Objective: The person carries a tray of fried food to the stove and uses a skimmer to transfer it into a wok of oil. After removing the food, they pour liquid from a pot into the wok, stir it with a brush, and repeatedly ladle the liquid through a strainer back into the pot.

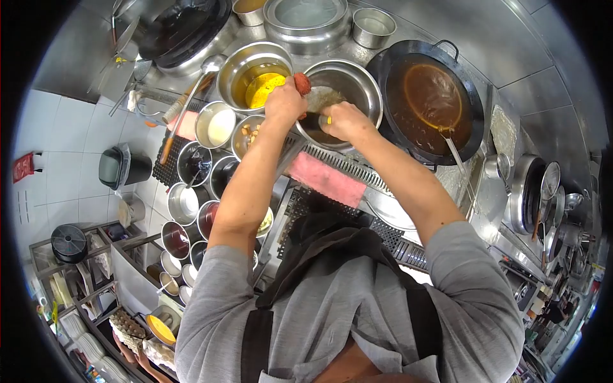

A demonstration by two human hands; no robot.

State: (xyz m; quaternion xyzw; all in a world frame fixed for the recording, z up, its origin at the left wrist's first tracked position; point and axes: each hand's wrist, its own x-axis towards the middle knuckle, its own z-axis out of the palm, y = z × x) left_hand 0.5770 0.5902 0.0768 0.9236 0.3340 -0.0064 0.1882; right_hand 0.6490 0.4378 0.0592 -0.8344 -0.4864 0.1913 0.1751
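Observation:
Both my hands are over a steel pot [373, 96] at the back middle. My left hand [285, 102] is closed at the pot's left rim, with a red ball-like item [302, 83] at its fingers. A pale, brownish mesh-like thing [324, 98] lies between my hands; its exact form is unclear. My right hand [345, 121] is closed inside the pot's near side, with a bit of yellow at its fingers; what it grips is hidden. Just left stands a steel pot [231, 73] holding yellow liquid.
To the right sits a black wok [471, 121] of brown liquid with a ladle [454, 150]. Small containers [187, 203] crowd the near left. A pink cloth [327, 180] lies along the front edge. Another person's arm [145, 364] shows at the lower left.

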